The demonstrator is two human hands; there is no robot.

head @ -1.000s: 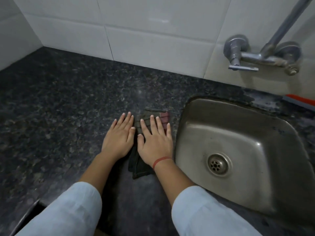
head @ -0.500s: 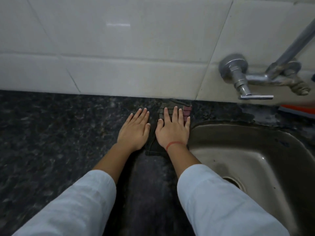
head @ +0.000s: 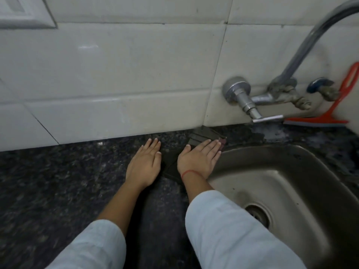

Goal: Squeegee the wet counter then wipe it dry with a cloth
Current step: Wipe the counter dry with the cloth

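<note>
1. Head view, looking down. We take the steel sink (head: 252, 150) at the lower right as our landmark. The dark speckled counter (head: 48, 181) runs away from the sink's left side to the white tiled wall.
2. The cloth (head: 196, 139), dark and folded, lies on the counter just beside the sink's far left corner. Its long axis runs from the wall back toward us, and its far end almost touches the tiles.
3. Our right hand (head: 198, 161), with a red thread at the wrist, lies flat on the cloth. Its fingers are straight and close together, pressing rather than gripping, and they point toward the sink's far corner. This hand is nearer the sink.
4. Our left hand (head: 144, 165) lies flat with straight fingers, on the side of the cloth away from the sink. We cannot tell whether it touches the cloth's edge.
5. The red squeegee (head: 318, 121) leans on the wall behind the sink, well apart from both hands. The tap (head: 246, 101) is on the wall between the squeegee and the cloth.
6. We judge the drying step is under way. The cloth is already hard against the wall, so the next stroke likely runs back toward us or sideways, led by the right hand.
</note>
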